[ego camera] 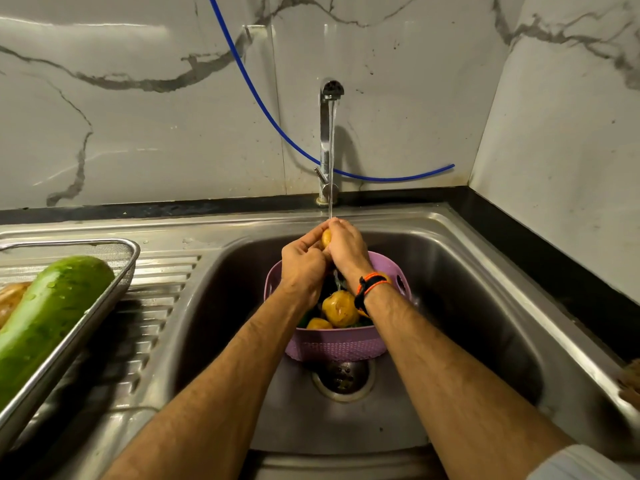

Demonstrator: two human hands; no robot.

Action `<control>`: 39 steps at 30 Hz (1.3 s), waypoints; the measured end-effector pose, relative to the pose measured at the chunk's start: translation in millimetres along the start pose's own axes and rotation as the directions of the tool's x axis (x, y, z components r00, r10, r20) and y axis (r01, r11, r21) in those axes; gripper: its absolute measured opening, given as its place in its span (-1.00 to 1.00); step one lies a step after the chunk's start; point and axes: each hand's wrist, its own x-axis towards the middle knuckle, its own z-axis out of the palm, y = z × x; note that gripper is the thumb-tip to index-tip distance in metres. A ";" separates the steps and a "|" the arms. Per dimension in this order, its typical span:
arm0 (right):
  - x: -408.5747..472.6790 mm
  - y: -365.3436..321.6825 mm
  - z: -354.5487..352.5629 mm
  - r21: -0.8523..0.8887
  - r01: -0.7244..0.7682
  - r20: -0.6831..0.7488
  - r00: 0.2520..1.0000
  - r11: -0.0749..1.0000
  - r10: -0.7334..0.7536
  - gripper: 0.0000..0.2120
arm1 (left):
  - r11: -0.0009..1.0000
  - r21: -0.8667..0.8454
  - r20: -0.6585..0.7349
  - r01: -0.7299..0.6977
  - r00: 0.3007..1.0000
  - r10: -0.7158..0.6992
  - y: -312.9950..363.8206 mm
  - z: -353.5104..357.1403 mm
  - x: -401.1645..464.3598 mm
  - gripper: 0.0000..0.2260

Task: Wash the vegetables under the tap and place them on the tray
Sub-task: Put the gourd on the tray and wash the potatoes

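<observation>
At 9 o'clock the tray (117, 296) already holds a wet gourd (52, 317). At centre, the left hand (303, 263) and right hand (346, 247) both curl their fingers round a potato (326, 238) under the tap (327, 133) stream, over the basket (339, 344). Turn it so water reaches every side, gripping firmly since it is likely slippery.

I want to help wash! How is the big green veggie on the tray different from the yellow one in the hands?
The green vegetable is long and big; the potato is small and yellow-brown. The green one lies on the tray beside the sink; the potato is held by the left hand and right hand under the tap's water. Both look wet.
</observation>
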 end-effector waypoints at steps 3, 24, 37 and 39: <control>-4.7 2.0 9.2 -0.045 0.084 -0.054 0.995 0.995 -0.086 -0.69 | 0.999 0.003 -0.087 -0.039 0.995 0.039 -0.9 0.7 2.6 -0.66; -1.8 -7.0 12.3 0.098 0.030 -0.059 0.998 0.995 -0.024 -0.79 | 0.999 -0.030 -0.056 -0.013 0.998 0.011 2.0 -1.6 2.6 -0.62; 6.0 -5.8 -3.7 0.160 -0.068 0.008 0.998 0.985 0.068 -0.83 | 0.997 -0.061 0.056 0.050 0.997 -0.047 9.8 -3.0 -7.0 -0.69; 5.8 -1.8 4.5 0.143 0.027 0.028 0.999 0.989 -0.031 -0.83 | 0.998 -0.066 -0.029 0.008 1.000 -0.010 9.0 0.1 -1.6 -0.68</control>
